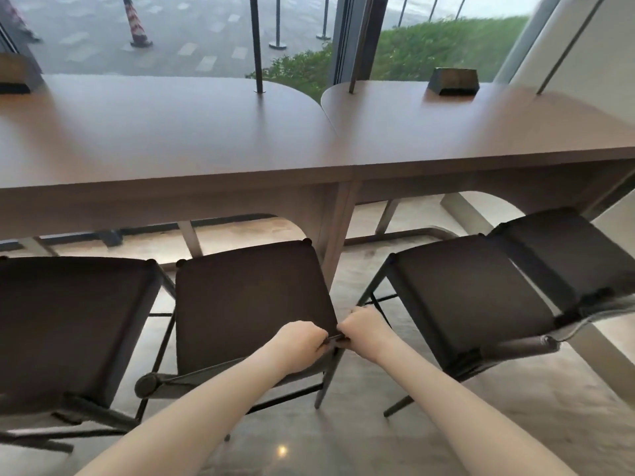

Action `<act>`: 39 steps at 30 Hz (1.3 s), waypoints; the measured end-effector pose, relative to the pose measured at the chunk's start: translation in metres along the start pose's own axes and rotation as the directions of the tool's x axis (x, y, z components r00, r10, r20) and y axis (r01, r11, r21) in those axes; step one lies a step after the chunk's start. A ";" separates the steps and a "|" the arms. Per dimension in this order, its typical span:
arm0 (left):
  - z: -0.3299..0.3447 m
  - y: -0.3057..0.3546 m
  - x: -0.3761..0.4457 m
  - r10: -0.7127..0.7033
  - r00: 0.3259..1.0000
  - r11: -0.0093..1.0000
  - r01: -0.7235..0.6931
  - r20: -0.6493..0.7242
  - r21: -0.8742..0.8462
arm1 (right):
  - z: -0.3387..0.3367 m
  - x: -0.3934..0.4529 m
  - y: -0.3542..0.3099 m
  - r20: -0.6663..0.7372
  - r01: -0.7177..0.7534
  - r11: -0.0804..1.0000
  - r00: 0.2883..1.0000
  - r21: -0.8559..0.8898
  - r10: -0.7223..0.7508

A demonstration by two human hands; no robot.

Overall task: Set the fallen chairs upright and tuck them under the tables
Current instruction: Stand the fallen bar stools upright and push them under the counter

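Two brown tables stand end to end along a window wall, the left table (144,132) and the right table (498,132) meeting near the middle, each with a small dark box on top: one (453,82) on the right table, another (15,77) at the far left. Outside are grass and a striped traffic cone (135,22). Four dark folding chairs stand upright at the near table edge. Both hands grip the middle chair (251,304) at its near right corner: the left hand (302,343) and the right hand (364,329) curl tightly around the frame edge, almost touching. Another chair (68,321) stands just left, and two more, (464,297) and (577,255), at right.
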State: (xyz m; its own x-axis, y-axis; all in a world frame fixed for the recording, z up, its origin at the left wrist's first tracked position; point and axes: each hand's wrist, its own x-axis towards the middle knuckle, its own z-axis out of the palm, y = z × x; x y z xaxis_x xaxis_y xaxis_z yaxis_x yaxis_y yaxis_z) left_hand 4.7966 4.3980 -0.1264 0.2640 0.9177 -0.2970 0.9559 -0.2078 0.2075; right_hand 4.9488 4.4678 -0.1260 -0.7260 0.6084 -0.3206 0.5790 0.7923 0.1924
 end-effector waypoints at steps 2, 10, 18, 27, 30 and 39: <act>0.002 0.001 0.003 0.000 1.000 1.000 0.000 0.006 -0.010 | 0.003 0.003 0.008 0.005 0.035 0.999 0.999 -0.004 -0.035; -0.011 0.007 0.009 -0.003 1.000 1.000 0.003 0.010 0.013 | 0.019 0.018 0.027 0.012 0.028 0.993 1.000 -0.114 -0.027; -0.002 -0.003 0.003 -0.025 0.998 0.919 -0.003 -0.065 -0.394 | -0.015 0.000 0.003 0.059 -0.121 0.969 0.992 0.216 0.111; -0.009 -0.014 -0.003 -0.548 0.832 0.015 -0.094 -0.086 -0.995 | -0.039 -0.014 -0.050 0.071 0.136 -0.521 0.931 0.842 0.358; -0.029 -0.002 0.000 -0.575 0.799 0.027 -0.194 -0.173 -0.981 | -0.048 -0.018 -0.040 0.087 0.180 -0.589 0.914 0.788 0.396; -0.078 0.104 0.031 -0.403 0.816 0.225 -0.351 -0.414 -0.909 | -0.046 -0.096 0.053 0.041 0.276 -0.531 0.860 0.801 0.509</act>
State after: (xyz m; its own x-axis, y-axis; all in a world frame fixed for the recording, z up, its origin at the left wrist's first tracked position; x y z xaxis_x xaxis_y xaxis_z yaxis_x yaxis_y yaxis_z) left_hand 4.8945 4.4314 -0.0410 -0.2227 0.9730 0.0603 0.0057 -0.0605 0.9982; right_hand 5.0318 4.4531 -0.0421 -0.3148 0.9243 -0.2159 -0.2101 -0.2896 -0.9338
